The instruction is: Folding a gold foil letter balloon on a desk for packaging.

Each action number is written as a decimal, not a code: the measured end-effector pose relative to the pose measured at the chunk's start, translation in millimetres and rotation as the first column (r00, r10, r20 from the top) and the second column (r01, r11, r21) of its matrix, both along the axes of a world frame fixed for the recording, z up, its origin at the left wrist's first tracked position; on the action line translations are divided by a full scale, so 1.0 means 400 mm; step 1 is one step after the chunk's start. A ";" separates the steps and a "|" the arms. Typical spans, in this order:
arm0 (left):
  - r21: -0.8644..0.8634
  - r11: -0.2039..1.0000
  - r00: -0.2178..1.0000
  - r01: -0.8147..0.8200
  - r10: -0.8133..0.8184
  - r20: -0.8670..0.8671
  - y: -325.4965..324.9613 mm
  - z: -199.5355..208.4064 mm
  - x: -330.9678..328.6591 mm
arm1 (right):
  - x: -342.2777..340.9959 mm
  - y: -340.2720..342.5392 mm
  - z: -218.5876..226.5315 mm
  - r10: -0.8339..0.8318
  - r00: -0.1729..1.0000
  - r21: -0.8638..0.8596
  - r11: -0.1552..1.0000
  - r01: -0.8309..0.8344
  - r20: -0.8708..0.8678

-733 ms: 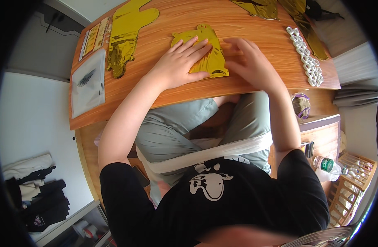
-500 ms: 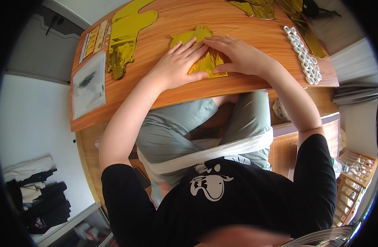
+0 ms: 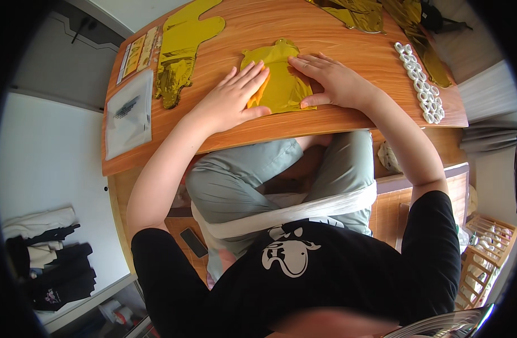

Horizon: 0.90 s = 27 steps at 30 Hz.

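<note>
A folded gold foil balloon (image 3: pixel 278 76), deflated and flat, lies near the front edge of the wooden table. My left hand (image 3: pixel 239 96) rests on its left side with the fingers stretched out. Along the right side lies my right hand (image 3: pixel 331 81), its fingers extended and thumb at the near right corner of the foil. Neither hand grips anything. Between them the shiny middle of the balloon shows, while the palms cover parts of its side edges.
Another flat gold foil balloon (image 3: pixel 182 48) lies left of the hands. Near it are a clear plastic bag (image 3: pixel 129 115) and a printed card (image 3: pixel 137 55). White ribbon rolls (image 3: pixel 422 84) line the right side of the table (image 3: pixel 230 138). More gold foil (image 3: pixel 362 14) lies at the far right.
My hands have slid apart over the foil, left hand to the left and right hand to the right, uncovering its middle. The whole view has shifted slightly.
</note>
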<state>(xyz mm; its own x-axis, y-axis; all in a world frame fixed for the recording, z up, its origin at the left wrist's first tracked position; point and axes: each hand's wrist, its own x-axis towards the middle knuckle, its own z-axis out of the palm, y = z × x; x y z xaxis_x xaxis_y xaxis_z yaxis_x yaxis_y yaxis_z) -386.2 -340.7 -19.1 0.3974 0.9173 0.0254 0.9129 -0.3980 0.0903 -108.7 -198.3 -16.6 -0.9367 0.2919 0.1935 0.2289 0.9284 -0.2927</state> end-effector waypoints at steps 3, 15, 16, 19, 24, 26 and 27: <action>-0.046 0.999 0.999 0.004 -0.005 -0.038 -0.010 0.017 -0.031 | -0.001 0.000 0.000 -0.007 1.000 0.012 1.000 0.007 -0.003; -0.250 0.964 0.903 -0.085 0.181 0.390 0.009 0.087 -0.028 | -0.003 -0.001 0.003 -0.025 1.000 -0.012 1.000 0.025 0.006; -0.203 0.970 0.827 -0.132 0.221 0.517 0.017 0.075 -0.018 | -0.006 -0.003 0.007 -0.032 0.999 -0.018 0.999 0.032 0.014; 0.180 0.917 0.854 -0.356 0.241 0.461 0.055 0.056 0.085 | -0.001 0.002 0.003 -0.035 0.999 -0.012 0.999 0.035 0.010; 0.239 0.913 0.942 -0.331 0.307 0.132 0.055 -0.028 0.201 | -0.008 0.000 0.026 -0.017 0.999 -0.019 1.000 0.018 0.045; 0.210 0.913 0.933 -0.349 0.318 0.166 0.052 -0.048 0.199 | -0.013 -0.001 0.022 -0.045 0.998 -0.082 0.996 0.047 0.034; 0.175 0.914 0.922 -0.366 0.332 0.198 0.053 -0.052 0.198 | -0.014 0.000 0.027 -0.045 0.998 -0.075 0.996 0.047 0.035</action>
<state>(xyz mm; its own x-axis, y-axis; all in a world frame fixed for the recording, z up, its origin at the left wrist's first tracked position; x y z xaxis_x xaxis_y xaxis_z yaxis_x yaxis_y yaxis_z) -306.9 -319.3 -39.7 0.0272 0.9642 0.2639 0.9768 -0.0817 0.1979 -114.2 -198.4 -5.9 -0.9274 0.3475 0.1385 0.2816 0.8921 -0.3533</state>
